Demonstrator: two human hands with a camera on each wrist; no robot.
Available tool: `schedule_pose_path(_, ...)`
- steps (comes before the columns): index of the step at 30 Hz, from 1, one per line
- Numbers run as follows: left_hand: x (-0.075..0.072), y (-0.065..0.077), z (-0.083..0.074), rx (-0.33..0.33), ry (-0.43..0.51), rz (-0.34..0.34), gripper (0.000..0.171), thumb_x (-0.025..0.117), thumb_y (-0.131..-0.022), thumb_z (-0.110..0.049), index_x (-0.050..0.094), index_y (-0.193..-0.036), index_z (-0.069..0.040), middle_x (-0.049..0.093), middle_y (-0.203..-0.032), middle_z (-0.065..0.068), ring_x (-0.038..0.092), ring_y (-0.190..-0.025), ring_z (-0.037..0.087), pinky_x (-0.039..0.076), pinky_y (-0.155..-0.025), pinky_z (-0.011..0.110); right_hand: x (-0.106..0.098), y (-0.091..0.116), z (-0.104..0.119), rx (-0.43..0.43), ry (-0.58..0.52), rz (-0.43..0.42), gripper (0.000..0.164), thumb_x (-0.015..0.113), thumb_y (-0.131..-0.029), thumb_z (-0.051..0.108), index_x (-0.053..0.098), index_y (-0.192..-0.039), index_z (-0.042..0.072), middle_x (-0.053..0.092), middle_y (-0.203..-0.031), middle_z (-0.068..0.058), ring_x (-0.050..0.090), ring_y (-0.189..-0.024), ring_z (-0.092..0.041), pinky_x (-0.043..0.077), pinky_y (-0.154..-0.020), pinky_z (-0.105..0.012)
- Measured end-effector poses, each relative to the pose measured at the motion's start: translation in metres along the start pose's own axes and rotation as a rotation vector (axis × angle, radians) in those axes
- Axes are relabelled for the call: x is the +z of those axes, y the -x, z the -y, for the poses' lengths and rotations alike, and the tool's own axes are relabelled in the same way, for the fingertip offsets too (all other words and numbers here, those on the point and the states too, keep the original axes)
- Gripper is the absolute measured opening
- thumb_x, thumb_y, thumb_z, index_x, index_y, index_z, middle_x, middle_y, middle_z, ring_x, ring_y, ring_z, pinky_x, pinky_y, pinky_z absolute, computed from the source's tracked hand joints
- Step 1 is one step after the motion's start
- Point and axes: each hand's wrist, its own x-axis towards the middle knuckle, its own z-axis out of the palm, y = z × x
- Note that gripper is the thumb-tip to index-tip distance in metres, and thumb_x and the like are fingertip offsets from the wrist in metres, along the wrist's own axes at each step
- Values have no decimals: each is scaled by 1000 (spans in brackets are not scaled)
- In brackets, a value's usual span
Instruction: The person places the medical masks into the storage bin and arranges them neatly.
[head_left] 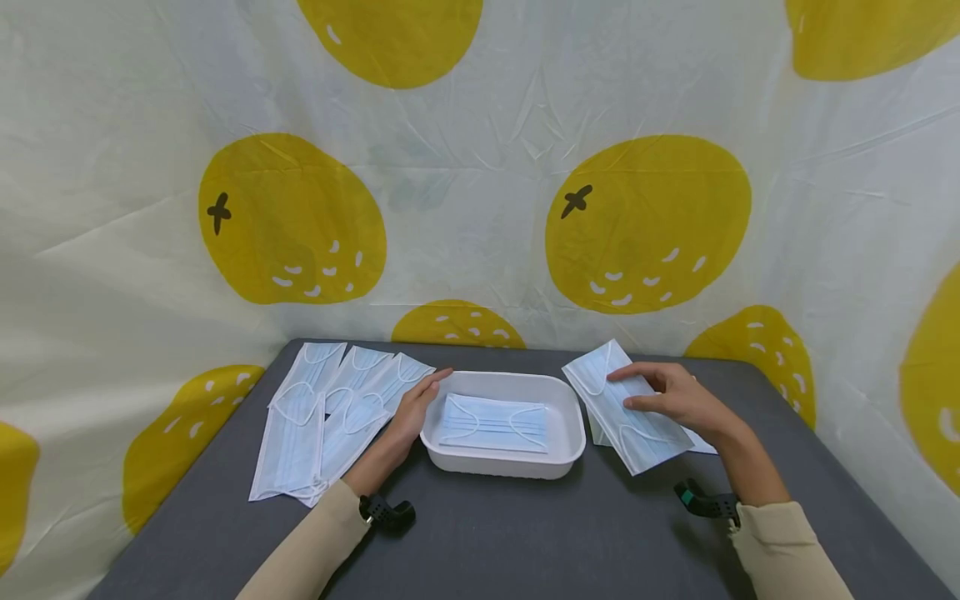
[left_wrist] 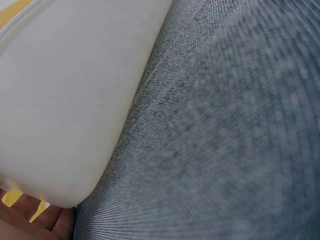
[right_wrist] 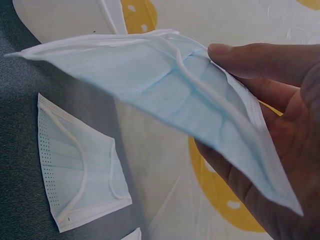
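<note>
My right hand pinches a pale blue face mask with white ear loops, tilted above the table right of the white tray. In the right wrist view, the thumb lies on one side of this mask, the fingers behind it. My left hand rests against the tray's left end with its fingers straight. The left wrist view shows those fingers beside the tray's corner. Inside the tray a face mask lies flat, loops facing up.
Several face masks lie overlapping on the dark grey table, left of the tray. Partly hidden below the held mask is another mask; the right wrist view shows a mask lying there. A fruit-patterned curtain hangs behind the table.
</note>
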Motion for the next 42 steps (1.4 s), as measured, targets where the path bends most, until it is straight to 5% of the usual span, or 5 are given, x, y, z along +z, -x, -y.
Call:
schedule_pose_path(13,-2,3,4,-10,-6,-13,43,37,-113,-31,53,-152,-21,43,-164,6,28,-158,31,15,-130,58,5,-3,11,-7,-48,-14,39,76,-94,19,70,-131,8,63,-135,-20,55,-94,-15,50,-71,-23)
schedule_pose_path(30,0,-2,3,11,1,-10,43,40,-112,-32,54,-151,-21,43,-164,6,26,-159,31,14,-130,59,17,-25,31,-44,22,-7,36,77,-93,21,72,-129,15,62,-142,-18,56,-116,-31,53,-84,-28)
schedule_pose_path(42,-1,-3,6,14,-8,-4,43,39,-113,-32,53,-152,-21,43,-165,6,26,-159,31,14,-130,59,19,-51,50,-107,8,26,34,76,-93,14,73,-126,11,64,-139,-20,60,-110,-31,55,-83,-29)
